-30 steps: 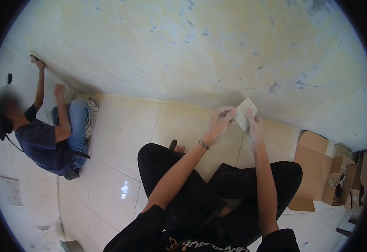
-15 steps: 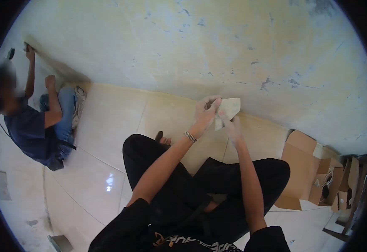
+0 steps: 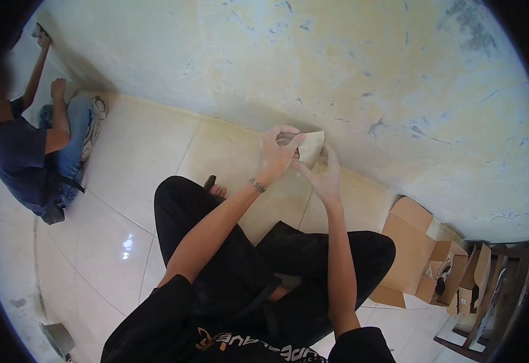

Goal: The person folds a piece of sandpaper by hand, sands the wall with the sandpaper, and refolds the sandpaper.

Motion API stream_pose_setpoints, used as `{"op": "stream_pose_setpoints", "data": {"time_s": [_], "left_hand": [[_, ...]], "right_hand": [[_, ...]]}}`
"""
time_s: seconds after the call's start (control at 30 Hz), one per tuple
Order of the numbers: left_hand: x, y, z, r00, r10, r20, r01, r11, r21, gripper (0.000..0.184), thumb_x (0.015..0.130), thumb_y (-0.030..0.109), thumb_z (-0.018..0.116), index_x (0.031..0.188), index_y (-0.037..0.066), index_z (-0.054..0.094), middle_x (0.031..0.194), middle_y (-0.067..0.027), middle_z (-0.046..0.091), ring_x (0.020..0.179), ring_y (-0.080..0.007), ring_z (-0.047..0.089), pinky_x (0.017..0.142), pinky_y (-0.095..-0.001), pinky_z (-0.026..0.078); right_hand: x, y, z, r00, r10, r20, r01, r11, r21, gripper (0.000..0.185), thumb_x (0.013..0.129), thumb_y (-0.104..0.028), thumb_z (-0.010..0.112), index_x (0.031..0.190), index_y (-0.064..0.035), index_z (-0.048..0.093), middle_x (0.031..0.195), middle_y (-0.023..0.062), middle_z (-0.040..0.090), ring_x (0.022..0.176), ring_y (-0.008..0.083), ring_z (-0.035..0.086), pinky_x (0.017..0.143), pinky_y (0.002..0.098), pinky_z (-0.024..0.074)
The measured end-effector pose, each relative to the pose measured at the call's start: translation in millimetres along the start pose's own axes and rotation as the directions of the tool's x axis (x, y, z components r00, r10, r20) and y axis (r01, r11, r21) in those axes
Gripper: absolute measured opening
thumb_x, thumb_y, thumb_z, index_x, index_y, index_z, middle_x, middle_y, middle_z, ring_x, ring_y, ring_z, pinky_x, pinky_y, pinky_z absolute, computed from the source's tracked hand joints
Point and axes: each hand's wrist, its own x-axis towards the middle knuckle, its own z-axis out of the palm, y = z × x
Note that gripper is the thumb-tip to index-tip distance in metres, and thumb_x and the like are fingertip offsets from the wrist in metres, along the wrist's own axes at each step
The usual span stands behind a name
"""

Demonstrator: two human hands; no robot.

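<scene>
A pale, creased piece of sandpaper point(image 3: 311, 147) is bent over between my two hands, in front of the wall's base. My left hand point(image 3: 276, 153), with a bracelet at the wrist, pinches its left edge with thumb and fingers. At the lower right, my right hand point(image 3: 323, 176) holds it too, thumb on the near side and the fingers partly hidden behind. Whitish dust coats both hands. The patchy wall point(image 3: 361, 91) rises just beyond the sheet.
Another person point(image 3: 22, 157) squats at left, one hand raised to the wall with a small tool point(image 3: 37, 30). Cardboard boxes point(image 3: 406, 227) lie at right, one holding cables, beside a dark wooden rack point(image 3: 488, 302). A grey container point(image 3: 57, 339) stands at lower left.
The sandpaper, flatter before, is now bent over more between my hands. My right hand's fingers have spread around its right side. The whole scene has shifted left in view.
</scene>
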Motion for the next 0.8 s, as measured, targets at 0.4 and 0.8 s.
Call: {"op": "stream_pose_setpoints", "data": {"time_s": [0.4,0.8], "left_hand": [[5.7,-2.0,-0.9,0.957,-0.037,0.288,0.031,0.999,0.027,0.036,0.078,0.016,0.075,0.102,-0.004,0.059,0.089,-0.0124,0.065,0.072,-0.0173,0.066,0.060,-0.0266,0.055],[4.7,1.2,-7.8,0.865,-0.191,0.463,0.157,0.981,0.112,0.063,0.068,0.024,0.082,0.118,-0.004,0.056,0.105,-0.0123,0.064,0.094,-0.0179,0.061,0.081,-0.0308,0.051]], "right_hand": [[-0.8,-12.2,-5.1,0.861,0.295,0.415,-0.465,0.789,0.402,0.052,0.073,-0.013,0.073,0.119,0.0048,0.053,0.105,0.0110,0.063,0.099,0.0185,0.060,0.086,0.0308,0.0472],[-1.8,-11.2,-13.1,0.829,0.286,0.481,-0.529,0.679,0.509,0.027,0.077,-0.008,0.071,0.100,0.0028,0.061,0.088,0.0091,0.065,0.079,0.0158,0.064,0.071,0.0293,0.0514]]}}
